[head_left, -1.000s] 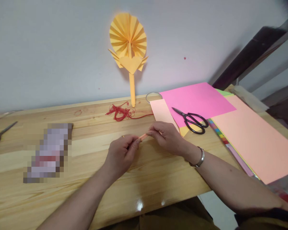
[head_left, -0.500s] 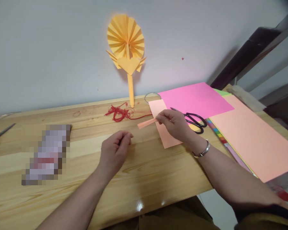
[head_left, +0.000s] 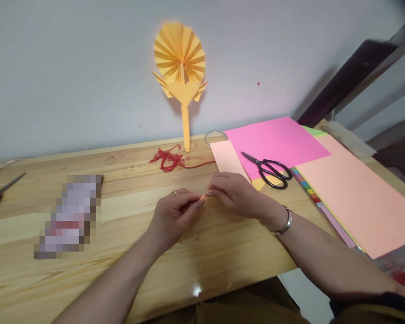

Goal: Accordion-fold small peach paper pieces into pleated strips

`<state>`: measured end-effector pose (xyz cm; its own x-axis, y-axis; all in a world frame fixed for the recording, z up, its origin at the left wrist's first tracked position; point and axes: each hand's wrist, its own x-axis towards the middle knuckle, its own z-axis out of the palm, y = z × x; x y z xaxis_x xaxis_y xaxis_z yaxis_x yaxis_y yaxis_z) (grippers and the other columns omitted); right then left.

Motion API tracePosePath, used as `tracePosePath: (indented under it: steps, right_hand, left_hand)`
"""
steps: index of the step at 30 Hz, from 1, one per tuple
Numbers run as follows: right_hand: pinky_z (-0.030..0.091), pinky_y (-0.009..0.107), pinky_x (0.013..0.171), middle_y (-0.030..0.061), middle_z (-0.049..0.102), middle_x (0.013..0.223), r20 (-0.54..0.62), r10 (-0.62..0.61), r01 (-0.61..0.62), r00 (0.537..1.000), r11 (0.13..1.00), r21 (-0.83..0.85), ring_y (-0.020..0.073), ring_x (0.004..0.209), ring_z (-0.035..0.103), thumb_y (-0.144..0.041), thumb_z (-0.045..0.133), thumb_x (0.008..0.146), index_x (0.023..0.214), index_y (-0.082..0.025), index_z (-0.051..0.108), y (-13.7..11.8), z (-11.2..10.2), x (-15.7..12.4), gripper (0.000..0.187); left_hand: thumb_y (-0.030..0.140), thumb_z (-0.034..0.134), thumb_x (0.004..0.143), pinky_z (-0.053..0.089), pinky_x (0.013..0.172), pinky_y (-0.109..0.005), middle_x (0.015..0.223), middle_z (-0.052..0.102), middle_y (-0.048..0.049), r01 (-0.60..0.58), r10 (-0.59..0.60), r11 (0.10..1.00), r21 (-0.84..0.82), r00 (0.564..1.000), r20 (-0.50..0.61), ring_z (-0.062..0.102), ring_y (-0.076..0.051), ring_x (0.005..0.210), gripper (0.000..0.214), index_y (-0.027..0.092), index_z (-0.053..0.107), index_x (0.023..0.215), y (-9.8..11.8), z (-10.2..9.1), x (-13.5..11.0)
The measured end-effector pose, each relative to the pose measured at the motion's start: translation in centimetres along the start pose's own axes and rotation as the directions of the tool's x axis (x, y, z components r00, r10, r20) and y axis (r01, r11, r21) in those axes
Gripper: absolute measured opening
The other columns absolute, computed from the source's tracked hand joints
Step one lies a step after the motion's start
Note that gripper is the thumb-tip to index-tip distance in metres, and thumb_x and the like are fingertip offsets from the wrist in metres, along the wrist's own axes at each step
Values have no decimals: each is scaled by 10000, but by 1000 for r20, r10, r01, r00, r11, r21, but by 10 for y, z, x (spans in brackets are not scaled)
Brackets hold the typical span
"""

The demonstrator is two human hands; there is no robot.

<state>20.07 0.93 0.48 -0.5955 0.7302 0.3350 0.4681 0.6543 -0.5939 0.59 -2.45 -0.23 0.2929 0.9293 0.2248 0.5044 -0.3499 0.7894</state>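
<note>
Above the wooden table, my left hand (head_left: pixel 177 213) and my right hand (head_left: pixel 236 195) meet fingertip to fingertip. Both pinch a narrow folded strip of orange paper (head_left: pixel 203 197), and only a small bit of it shows between the fingers. A ring is on my left hand and a bangle on my right wrist. Beyond my right hand lies a peach paper rectangle (head_left: pixel 229 155), its lower part covered by the hand. Black-handled scissors (head_left: pixel 273 173) rest on a pink sheet (head_left: pixel 276 139) to the right.
A yellow pleated paper flower (head_left: pixel 185 90) leans on the wall. Tangled red string (head_left: pixel 168 159) lies below it. Peach sheets (head_left: pixel 353 193) are stacked at right. A blurred-out flat object (head_left: pixel 70 211) and a second pair of scissors (head_left: pixel 0 193) lie at left.
My right hand has come down and left with the paper strip. My left hand has moved right and now grips the strip's other end. The scissors are more fully visible.
</note>
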Motion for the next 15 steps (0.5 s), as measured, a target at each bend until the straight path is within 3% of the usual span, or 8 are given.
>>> tracePosePath:
  steps: [2, 4, 6, 8, 11, 15]
  right_hand:
    - [390, 241, 636, 27, 570, 728, -15, -11, 11, 1000, 1000, 10, 130, 693, 509, -192, 486, 880, 761, -155, 575, 1, 1, 0, 154]
    - [403, 242, 652, 29, 583, 747, -55, -6, 9, 998, 999, 53, 129, 712, 525, -213, 491, 887, 785, -156, 593, 1, 2, 1, 156]
    - [417, 239, 664, 29, 601, 756, -112, 26, -13, 993, 993, 117, 125, 723, 543, -248, 498, 892, 819, -156, 617, 0, 3, 2, 167]
    - [429, 235, 665, 28, 622, 760, -158, 89, -60, 983, 982, 177, 120, 720, 560, -277, 497, 896, 852, -156, 640, -1, 4, 2, 191]
    - [439, 243, 667, 30, 653, 774, -155, 195, -158, 969, 962, 223, 125, 722, 581, -283, 494, 894, 848, -159, 666, -1, 6, 2, 217]
    - [436, 242, 632, 23, 674, 768, -64, 268, -242, 961, 933, 268, 130, 704, 589, -294, 505, 881, 837, -166, 691, -3, 11, 0, 230]
  left_hand:
    - [309, 612, 778, 409, 534, -223, 633, 617, 3, 45, -45, 998, -40, 999, -6, 521, -106, 570, 144, 196, 700, 759, 2, 0, 0]
    - [330, 636, 750, 393, 500, -214, 585, 595, 15, 168, -167, 977, -131, 986, 15, 500, -101, 540, 153, 193, 701, 734, 3, -1, 0]
    - [350, 661, 724, 376, 465, -205, 564, 590, 21, 328, -325, 902, -281, 944, 58, 488, -94, 511, 169, 187, 702, 736, 2, -1, 0]
    - [346, 688, 701, 364, 441, -198, 575, 602, 19, 446, -451, 771, -454, 886, 104, 481, -84, 488, 178, 178, 702, 760, -1, -1, 1]
    - [284, 730, 656, 387, 446, -187, 592, 620, 14, 485, -539, 574, -660, 831, 141, 498, -70, 480, 160, 159, 688, 747, -4, -1, 3]
    - [227, 748, 643, 479, 527, -191, 628, 659, -10, 452, -562, 414, -790, 810, 169, 594, -92, 555, 142, 134, 660, 704, -3, -2, 6]
